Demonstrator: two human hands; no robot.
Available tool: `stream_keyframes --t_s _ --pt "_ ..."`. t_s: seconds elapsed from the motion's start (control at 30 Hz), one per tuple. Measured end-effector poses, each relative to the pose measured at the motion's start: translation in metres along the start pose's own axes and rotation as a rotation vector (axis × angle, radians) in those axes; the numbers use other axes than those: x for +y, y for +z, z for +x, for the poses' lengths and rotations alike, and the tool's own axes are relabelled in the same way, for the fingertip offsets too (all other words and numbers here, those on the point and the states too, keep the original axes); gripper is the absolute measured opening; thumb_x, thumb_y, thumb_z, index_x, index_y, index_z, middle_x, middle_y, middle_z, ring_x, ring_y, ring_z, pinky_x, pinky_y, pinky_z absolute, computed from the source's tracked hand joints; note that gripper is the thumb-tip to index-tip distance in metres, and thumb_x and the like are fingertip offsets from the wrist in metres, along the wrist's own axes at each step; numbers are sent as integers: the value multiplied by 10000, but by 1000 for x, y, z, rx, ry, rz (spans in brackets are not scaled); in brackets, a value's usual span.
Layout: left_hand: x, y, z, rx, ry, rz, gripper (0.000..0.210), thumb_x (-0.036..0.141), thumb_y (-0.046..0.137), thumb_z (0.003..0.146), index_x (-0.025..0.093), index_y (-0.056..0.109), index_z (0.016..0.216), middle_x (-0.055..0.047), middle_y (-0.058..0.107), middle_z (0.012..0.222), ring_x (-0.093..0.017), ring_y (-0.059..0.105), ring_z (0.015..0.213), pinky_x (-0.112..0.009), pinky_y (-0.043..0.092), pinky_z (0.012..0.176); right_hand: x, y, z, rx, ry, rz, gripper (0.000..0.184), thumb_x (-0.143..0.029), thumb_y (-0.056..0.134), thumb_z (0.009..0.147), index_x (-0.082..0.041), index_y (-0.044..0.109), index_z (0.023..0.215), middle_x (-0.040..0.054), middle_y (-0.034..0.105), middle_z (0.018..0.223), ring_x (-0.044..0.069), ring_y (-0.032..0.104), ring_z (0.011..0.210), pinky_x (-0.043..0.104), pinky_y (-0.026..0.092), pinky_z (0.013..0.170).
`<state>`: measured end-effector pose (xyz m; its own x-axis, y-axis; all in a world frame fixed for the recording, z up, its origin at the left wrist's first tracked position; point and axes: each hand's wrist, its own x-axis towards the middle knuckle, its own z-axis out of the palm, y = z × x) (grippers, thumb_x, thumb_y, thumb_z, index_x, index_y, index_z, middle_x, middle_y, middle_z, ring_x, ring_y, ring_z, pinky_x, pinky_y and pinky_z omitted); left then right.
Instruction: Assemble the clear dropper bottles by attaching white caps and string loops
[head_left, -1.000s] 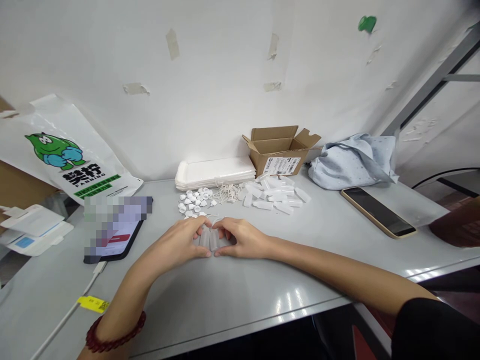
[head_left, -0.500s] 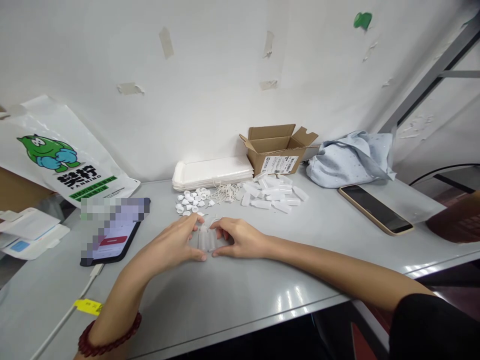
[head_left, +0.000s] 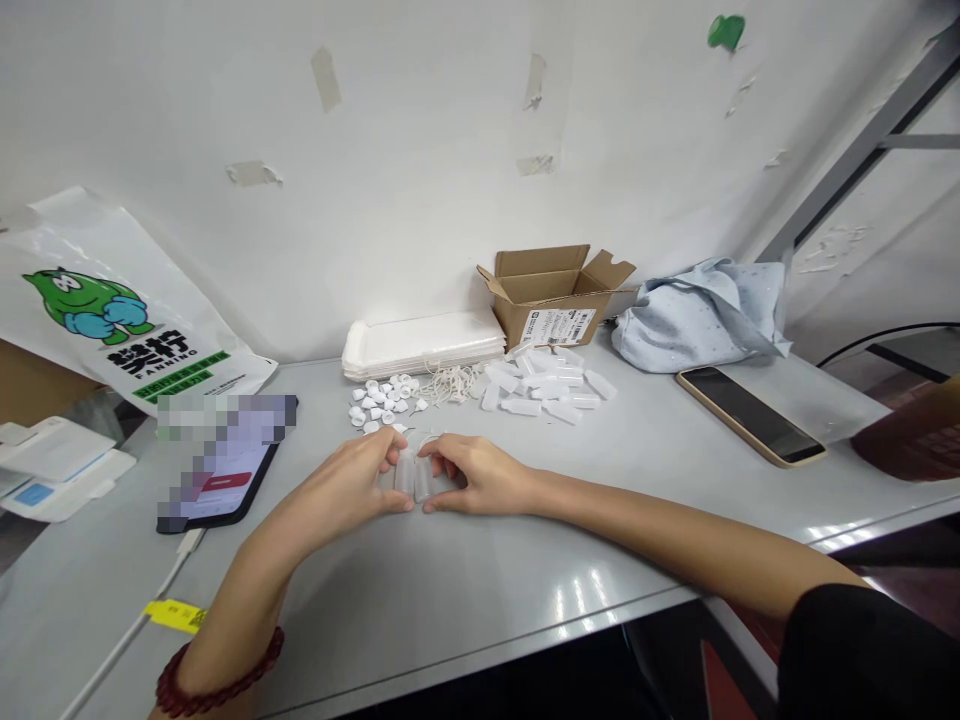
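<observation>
Two small translucent plastic bottles (head_left: pixel 405 474) stand or lie side by side between my hands, close to the grey tabletop. My left hand (head_left: pixel 349 480) curves round them from the left, thumb at the near end and fingertips at the far end. From the opposite side my right hand (head_left: pixel 484 476) closes on the right bottle (head_left: pixel 424 482) in the same way. Just beyond my fingers lies a pile of white caps (head_left: pixel 382 398). Thin whitish loops of string (head_left: pixel 454 383) are heaped beside it, then a pile of similar translucent bottles (head_left: pixel 555 380).
Stacked white trays (head_left: pixel 427 340) and an open cardboard box (head_left: pixel 551 300) stand against the wall. A pale blue cloth bag (head_left: pixel 697 315) and a phone (head_left: pixel 750 415) lie right. Left are another phone (head_left: pixel 232 475) on a cable (head_left: pixel 120 650) and a white printed bag (head_left: pixel 142 300).
The two bottles sit slightly closer together at their near ends, and my left thumb has shifted a little toward me. Otherwise the view has only shifted slightly.
</observation>
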<state>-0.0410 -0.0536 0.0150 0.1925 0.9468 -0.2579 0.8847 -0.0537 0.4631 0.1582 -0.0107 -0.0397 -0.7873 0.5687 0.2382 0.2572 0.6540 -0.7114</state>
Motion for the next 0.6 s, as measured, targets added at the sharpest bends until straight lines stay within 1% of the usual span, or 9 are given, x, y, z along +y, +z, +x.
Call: stream_keyframes --t_s 0.17,0.37,0.6 --pt "5 -2 0 12 -2 10 451 430 652 647 215 507 1016 -55 582 1035 -255 558 987 -328 452 795 0 0 0 -1 -9 6 570 -365 749 711 -100 528 1165 42 578 861 142 530 718 270 447 671" --pt "6 -2 0 103 32 43 383 420 654 621 226 538 929 -36 603 972 -263 575 937 -332 450 761 -1 -1 0 -4 -3 8 534 -369 741 720 -132 530 1149 38 585 866 140 525 719 272 450 677" --pt "7 -3 -1 79 18 15 414 448 689 592 228 540 910 -44 624 963 -273 581 955 -330 456 755 -2 0 0 -6 12 5 550 -380 741 718 -125 524 1154 46 590 877 138 523 714 270 448 664"
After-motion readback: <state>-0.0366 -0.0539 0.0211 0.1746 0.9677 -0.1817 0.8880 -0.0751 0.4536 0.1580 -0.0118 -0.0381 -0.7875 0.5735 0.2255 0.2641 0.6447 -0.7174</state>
